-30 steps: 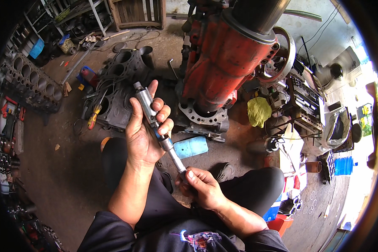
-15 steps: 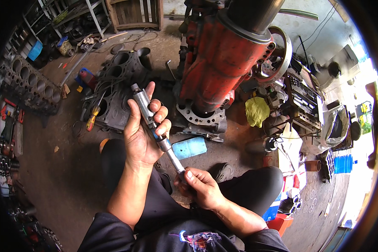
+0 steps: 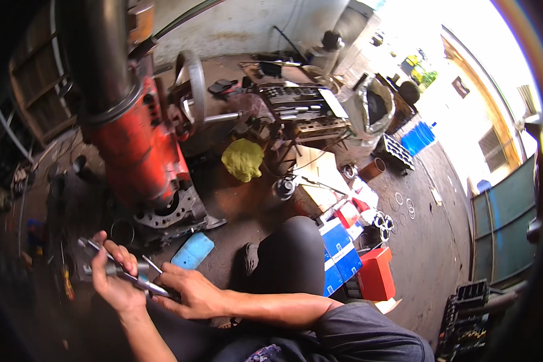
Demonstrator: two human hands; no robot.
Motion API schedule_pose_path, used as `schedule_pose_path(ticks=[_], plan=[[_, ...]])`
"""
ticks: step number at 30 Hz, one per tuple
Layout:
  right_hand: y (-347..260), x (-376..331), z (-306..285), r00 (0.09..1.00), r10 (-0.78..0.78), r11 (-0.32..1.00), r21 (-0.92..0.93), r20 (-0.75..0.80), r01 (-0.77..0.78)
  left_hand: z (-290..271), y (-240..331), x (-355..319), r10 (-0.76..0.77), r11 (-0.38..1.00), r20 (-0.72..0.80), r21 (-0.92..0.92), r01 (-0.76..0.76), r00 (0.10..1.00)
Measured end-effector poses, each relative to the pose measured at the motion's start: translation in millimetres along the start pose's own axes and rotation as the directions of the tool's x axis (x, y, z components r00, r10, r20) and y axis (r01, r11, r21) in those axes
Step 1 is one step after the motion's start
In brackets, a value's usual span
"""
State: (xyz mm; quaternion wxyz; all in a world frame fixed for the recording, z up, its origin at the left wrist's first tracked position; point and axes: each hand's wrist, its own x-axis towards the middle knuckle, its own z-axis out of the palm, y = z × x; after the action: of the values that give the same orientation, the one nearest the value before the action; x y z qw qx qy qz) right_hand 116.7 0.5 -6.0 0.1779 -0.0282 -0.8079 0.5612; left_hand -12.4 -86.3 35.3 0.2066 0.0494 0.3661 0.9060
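At the near left of the head view, the left hand closes round a slim metal shaft whose long axis runs from far left to near right, its near end pinched in the right hand.

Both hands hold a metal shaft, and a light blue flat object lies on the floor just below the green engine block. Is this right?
Not quite. In the head view the engine block is red-orange, not green. The rest holds: the left hand and right hand hold the metal shaft, and the light blue flat object lies on the floor below the block.
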Motion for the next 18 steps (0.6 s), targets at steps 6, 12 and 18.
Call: schedule_pose_path(ticks=[6, 12, 18], plan=[[-27.6, -34.3, -57.7, 0.998, 0.057, 0.975, 0.216, -0.016, -0.052, 22.3, -14.1, -31.4, -0.043, 0.983, 0.256, 0.185, -0.006, 0.966], [-45.7, -50.7, -177.6, 0.797, 0.301, 0.916, 0.392, -0.524, -0.088, 1.2, -10.1, -15.3, -0.164, 0.964, 0.488, 0.264, 0.034, 0.857], [20.1, 53.0, -326.3, 0.488, 0.413, 0.907, 0.395, -0.769, -0.145, -4.9, -27.6, -10.3, -0.237, 0.869, 0.479, 0.494, -0.036, 0.845]])
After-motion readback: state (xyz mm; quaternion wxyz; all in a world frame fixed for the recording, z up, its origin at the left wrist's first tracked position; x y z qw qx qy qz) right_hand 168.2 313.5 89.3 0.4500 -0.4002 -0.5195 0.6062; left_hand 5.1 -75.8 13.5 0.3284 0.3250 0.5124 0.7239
